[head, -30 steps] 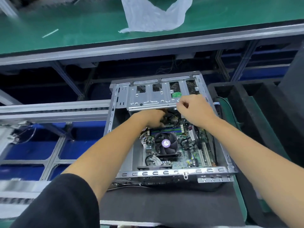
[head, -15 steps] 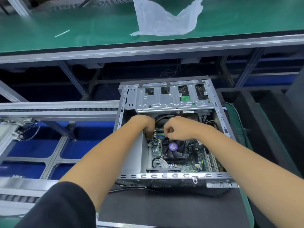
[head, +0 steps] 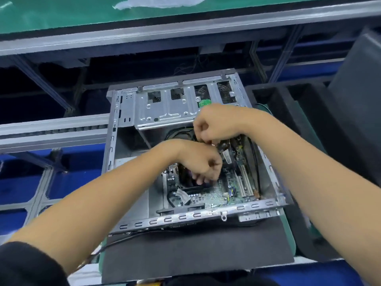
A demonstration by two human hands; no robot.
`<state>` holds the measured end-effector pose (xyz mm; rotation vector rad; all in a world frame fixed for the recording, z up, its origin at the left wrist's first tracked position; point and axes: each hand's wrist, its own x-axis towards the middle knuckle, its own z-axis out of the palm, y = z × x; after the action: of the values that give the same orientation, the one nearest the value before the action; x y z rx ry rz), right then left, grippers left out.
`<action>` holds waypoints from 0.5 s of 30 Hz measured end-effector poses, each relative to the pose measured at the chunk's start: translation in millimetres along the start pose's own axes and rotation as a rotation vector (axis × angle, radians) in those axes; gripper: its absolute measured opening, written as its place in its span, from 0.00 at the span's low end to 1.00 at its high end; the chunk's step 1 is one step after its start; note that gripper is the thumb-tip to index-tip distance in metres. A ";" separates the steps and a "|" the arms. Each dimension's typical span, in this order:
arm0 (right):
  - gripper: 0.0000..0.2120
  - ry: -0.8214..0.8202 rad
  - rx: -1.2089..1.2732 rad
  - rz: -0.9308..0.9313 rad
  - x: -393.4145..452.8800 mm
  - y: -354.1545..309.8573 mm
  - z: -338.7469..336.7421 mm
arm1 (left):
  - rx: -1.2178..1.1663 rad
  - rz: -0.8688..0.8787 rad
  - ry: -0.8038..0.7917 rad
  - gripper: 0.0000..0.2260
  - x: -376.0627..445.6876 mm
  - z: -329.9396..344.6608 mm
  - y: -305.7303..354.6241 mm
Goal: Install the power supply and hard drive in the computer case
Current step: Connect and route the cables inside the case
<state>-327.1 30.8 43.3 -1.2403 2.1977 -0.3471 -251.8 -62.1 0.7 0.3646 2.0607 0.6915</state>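
One view only, from the head camera, looking down into the open computer case (head: 266, 203), which lies on its side on a dark mat (head: 195, 250) on the tabletop. Both hands are inside it. The left hand (head: 201, 162) hangs over the dark CPU cooler (head: 190, 183) with its fingers curled downward; whether they grip anything I cannot tell, since motion blur smears the fingertips. The right hand (head: 214, 123) sits just beyond it, at the near edge of the metal drive cage (head: 165, 109), fingers curled as if pinching something small and pale underneath; what it is cannot be made out.

As for progress, the motherboard (head: 216, 196) is already mounted, and black cables (head: 179, 132) loop under the cage. The bay at the case's far left corner looks vacant, so the power supply seems not yet fitted, and no hard drive can be identified either. Most of the task appears to remain, with cable handling the likely step in hand.

A green sticker (head: 204, 103) on the cage and a label on a memory module (head: 227, 156) show, but no writing is legible.
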 end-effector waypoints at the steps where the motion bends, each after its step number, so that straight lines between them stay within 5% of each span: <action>1: 0.08 0.091 0.080 -0.024 -2.2 -0.4 -4.4 | -0.035 0.056 0.030 0.03 5.9 7.9 3.7; 6: 0.08 0.540 0.178 -0.094 -0.7 6.4 -4.2 | 0.127 0.138 0.028 0.07 32.9 25.0 8.2; 12: 0.06 0.632 0.143 -0.063 6.4 23.2 24.3 | 0.652 0.281 0.092 0.13 44.5 40.4 10.7; 15: 0.07 0.619 0.150 -0.064 9.3 27.5 30.7 | 0.626 0.297 0.038 0.13 47.5 37.2 3.8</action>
<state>-331.3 39.4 2.2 -1.2336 2.5708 -1.0175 -246.8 -23.0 -45.1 1.0331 2.2489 0.1987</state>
